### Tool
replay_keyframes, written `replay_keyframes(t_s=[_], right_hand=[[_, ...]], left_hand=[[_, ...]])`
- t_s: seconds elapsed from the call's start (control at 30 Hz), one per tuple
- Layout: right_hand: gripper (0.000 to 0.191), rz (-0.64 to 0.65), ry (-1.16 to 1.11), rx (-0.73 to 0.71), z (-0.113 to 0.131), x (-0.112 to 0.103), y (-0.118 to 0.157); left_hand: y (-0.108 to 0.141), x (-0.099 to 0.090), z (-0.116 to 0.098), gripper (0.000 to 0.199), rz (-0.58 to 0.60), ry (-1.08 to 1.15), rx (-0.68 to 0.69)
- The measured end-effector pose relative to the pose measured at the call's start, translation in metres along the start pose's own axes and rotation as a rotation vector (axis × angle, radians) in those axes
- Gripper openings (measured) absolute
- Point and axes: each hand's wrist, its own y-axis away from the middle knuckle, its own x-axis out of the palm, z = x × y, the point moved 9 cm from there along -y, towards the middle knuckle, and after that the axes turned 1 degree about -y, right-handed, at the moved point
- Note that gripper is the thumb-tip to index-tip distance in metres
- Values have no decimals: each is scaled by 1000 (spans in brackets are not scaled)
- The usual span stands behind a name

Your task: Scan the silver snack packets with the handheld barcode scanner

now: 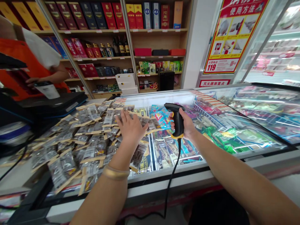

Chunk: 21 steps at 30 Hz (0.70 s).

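Note:
My right hand [187, 124] is wrapped round the grip of a black and yellow barcode scanner [178, 123], held upright above the glass top of a chest freezer [164, 176]. The scanner's head points left, towards the heap, and its cord hangs down in front of the freezer. On the left, my left hand [130, 125] lies spread with its fingers apart over a heap of small clear plastic packets [93, 147] with tan top strips and dark contents. Its fingertips seem to touch the packets at the heap's right side. Nothing shows gripped in it.
Inside the freezer are colourful ice cream packs [161, 115] and green packs [219, 139] in wire baskets. A person in an orange apron [14, 68] stands at the far left by a dark counter machine [49, 104]. Shelves of boxed bottles [103, 15] line the back.

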Motion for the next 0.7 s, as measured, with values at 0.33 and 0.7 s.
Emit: replay_keyframes(t_s=[0.33, 0.7], right_hand=[[45, -17, 4, 44, -4, 1, 3], [42, -16, 106, 186, -18, 0, 4]], left_hand=[[-3, 8, 5, 79, 38, -74, -33], [0, -4, -3, 46, -27, 58, 5]])
